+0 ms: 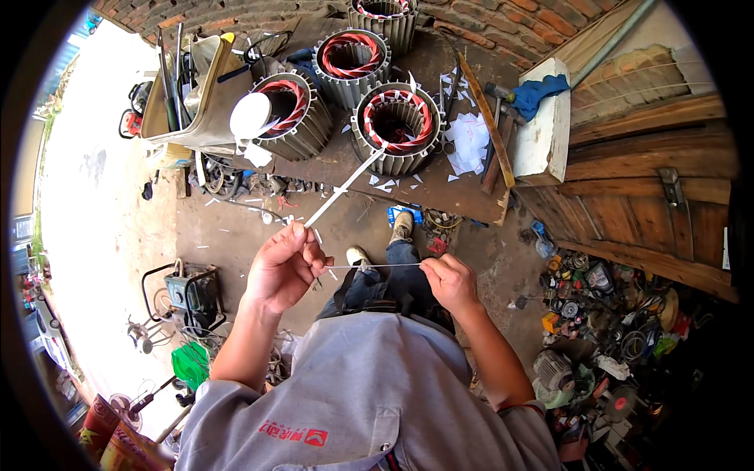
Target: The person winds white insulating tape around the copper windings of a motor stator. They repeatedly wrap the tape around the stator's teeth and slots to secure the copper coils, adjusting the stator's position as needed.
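Observation:
My left hand (279,267) pinches a white strip (343,188), which stretches up to the front motor stator (400,159) with its red-and-white windings on the bench (487,200). A thin white cord (377,266) runs level from the left hand's lower fingers to my right hand (450,284), whose closed fingers grip its end. Three more finned stators (302,135) stand behind and left of the front one, the nearest with a white round object (250,115) on it. White paper scraps (467,141) lie right of the front stator.
A tool-filled bin (204,71) is at the bench's left; a wooden bar (491,122), blue gloves (538,96) and a white box (542,145) are at its right. A small metal machine (192,294) stands on the floor left. Piled parts (569,306) lie right, below a wooden door (628,212).

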Demonstrator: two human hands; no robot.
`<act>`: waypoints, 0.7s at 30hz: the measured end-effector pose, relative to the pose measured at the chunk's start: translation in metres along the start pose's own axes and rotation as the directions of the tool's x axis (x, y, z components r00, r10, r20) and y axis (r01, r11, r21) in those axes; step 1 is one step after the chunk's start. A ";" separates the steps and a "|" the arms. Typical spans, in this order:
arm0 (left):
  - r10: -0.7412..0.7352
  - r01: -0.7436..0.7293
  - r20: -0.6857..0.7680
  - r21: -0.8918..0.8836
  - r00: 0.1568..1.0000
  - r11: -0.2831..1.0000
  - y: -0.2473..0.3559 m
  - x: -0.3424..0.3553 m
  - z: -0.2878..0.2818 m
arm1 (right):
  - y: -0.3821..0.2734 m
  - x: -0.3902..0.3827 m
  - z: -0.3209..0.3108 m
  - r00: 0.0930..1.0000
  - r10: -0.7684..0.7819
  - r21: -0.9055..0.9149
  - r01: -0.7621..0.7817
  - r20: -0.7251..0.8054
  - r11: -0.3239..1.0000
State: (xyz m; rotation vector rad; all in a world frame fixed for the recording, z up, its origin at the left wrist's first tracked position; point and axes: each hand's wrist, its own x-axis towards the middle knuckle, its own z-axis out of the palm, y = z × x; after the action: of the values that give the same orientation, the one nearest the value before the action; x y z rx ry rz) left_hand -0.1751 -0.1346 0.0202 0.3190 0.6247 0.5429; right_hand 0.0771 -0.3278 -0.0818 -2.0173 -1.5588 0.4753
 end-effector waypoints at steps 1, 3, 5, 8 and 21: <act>0.000 0.000 -0.011 -0.004 1.000 1.000 -0.001 0.001 0.001 | 0.005 0.001 -0.002 0.998 0.062 0.090 -0.060 -0.022 0.994; 0.000 -0.001 -0.041 -0.017 0.999 1.000 -0.005 0.003 0.005 | 0.014 0.004 -0.005 0.981 0.189 0.269 -0.169 -0.048 0.948; -0.016 0.015 -0.067 -0.015 0.998 1.000 -0.009 0.005 -0.004 | 0.006 0.016 -0.012 0.918 0.396 0.705 -0.285 0.007 0.649; -0.029 0.039 -0.215 0.039 0.976 0.998 -0.022 0.008 -0.016 | 0.001 0.037 -0.031 0.929 0.356 0.977 -0.162 0.103 0.139; 0.079 0.091 -0.258 0.587 0.963 0.804 -0.032 0.051 0.063 | -0.029 0.115 -0.079 0.986 -0.046 0.978 -0.151 0.159 0.142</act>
State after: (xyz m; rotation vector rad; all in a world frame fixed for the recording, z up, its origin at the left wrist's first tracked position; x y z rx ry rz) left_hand -0.0889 -0.1394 0.0313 0.8510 1.0656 0.3712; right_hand 0.1311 -0.2279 0.0035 -0.8948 -0.7150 1.3144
